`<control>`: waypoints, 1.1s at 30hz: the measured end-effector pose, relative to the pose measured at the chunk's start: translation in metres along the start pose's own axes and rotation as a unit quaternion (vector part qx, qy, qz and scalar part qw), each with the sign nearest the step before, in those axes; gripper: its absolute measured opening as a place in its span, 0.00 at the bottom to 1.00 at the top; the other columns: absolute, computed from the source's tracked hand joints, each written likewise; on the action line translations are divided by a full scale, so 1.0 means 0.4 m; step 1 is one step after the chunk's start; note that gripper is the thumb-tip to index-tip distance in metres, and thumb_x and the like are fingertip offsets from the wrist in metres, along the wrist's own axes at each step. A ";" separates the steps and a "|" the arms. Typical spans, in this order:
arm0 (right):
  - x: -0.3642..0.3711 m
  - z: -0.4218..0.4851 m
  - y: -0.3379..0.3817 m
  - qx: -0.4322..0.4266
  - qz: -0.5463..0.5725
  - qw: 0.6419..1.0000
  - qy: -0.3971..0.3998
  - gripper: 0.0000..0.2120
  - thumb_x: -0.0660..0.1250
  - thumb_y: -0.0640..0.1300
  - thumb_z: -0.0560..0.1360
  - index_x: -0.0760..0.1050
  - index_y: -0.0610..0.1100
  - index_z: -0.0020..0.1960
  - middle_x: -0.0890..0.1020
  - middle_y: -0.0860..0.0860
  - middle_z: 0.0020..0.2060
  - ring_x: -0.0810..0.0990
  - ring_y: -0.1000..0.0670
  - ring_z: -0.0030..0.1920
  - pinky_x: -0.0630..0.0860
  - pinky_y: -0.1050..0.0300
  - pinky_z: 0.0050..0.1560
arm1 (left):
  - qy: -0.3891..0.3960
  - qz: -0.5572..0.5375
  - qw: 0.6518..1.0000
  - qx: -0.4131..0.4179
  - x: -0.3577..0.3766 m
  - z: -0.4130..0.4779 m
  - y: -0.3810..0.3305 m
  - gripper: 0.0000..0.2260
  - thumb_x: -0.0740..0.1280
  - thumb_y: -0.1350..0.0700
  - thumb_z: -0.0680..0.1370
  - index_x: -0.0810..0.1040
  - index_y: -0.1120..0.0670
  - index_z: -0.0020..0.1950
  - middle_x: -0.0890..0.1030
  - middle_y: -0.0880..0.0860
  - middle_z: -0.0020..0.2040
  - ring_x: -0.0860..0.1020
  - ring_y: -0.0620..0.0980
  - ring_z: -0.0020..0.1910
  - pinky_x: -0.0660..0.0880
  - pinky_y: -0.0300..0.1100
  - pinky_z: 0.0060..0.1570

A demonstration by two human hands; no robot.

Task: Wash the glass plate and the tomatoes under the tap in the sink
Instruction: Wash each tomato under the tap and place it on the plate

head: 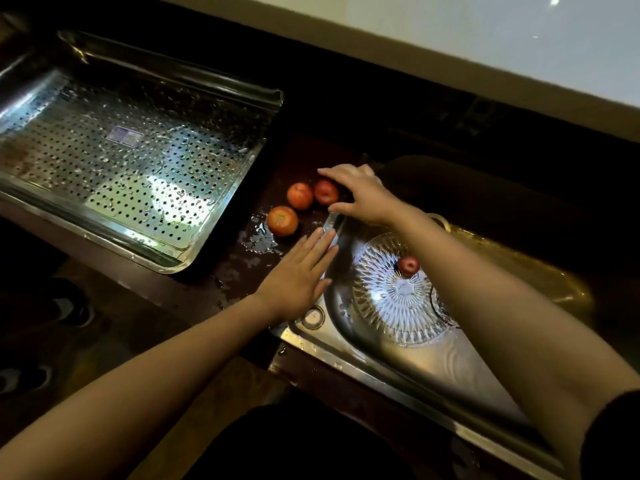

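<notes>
The plate (391, 306) is laid in the sink (433, 375), one tomato (408, 265) on it; three tomatoes (282, 220) are set on the counter (239, 271). The left hand (298, 282) is held flat, the right hand (363, 197) spread beside them, nothing grasped.

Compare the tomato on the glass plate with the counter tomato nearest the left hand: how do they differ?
The plate tomato lies on the glass plate inside the sink; the counter tomato sits on the dark counter beside a puddle. The plate tomato looks smaller and deeper red; the counter tomato looks bigger and orange-red. Both are whole, and no hand holds either.
</notes>
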State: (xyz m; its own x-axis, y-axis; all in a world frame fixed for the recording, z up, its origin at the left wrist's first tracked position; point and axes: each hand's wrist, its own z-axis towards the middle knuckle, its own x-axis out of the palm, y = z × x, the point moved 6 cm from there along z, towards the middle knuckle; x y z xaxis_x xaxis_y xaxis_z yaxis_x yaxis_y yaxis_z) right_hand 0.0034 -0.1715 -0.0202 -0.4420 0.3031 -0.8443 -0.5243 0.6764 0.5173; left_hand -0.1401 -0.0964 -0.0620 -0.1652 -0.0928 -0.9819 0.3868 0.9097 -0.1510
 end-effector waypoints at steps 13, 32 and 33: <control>-0.063 -0.058 -0.029 0.020 0.150 0.984 -0.091 0.23 0.72 0.44 0.71 0.73 0.44 0.65 0.75 0.44 0.59 0.73 0.50 0.58 0.65 0.71 0.55 | -0.053 -0.162 0.985 -0.033 -0.042 0.014 0.005 0.23 0.60 0.55 0.79 0.61 0.60 0.73 0.58 0.58 0.76 0.54 0.55 0.76 0.51 0.49 0.75; -0.250 -0.884 -0.291 0.290 0.270 0.799 -0.452 0.14 0.62 0.47 0.78 0.75 0.51 0.63 0.77 0.53 0.54 0.76 0.56 0.56 0.73 0.62 0.57 | 0.229 -0.729 0.639 -0.087 -0.194 0.382 -0.713 0.16 0.54 0.49 0.81 0.73 0.60 0.54 0.77 0.54 0.34 0.76 0.41 0.22 0.73 0.30 0.24; -0.222 -0.921 -0.319 0.300 0.336 0.752 -0.481 0.13 0.58 0.49 0.79 0.75 0.53 0.62 0.78 0.52 0.57 0.77 0.55 0.58 0.74 0.61 0.58 | 0.252 -0.723 0.636 -0.094 -0.172 0.385 -0.759 0.16 0.55 0.48 0.81 0.73 0.60 0.53 0.78 0.54 0.31 0.76 0.41 0.22 0.72 0.30 0.26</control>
State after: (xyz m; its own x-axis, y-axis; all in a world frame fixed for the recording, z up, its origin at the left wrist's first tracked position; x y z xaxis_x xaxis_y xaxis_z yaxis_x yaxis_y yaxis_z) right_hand -0.1584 -0.5321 0.0404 0.4212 0.8624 -0.2808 0.1331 0.2475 0.9597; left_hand -0.1064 -0.4285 0.0339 -0.5137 -0.7893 0.3363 -0.6074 0.0577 -0.7923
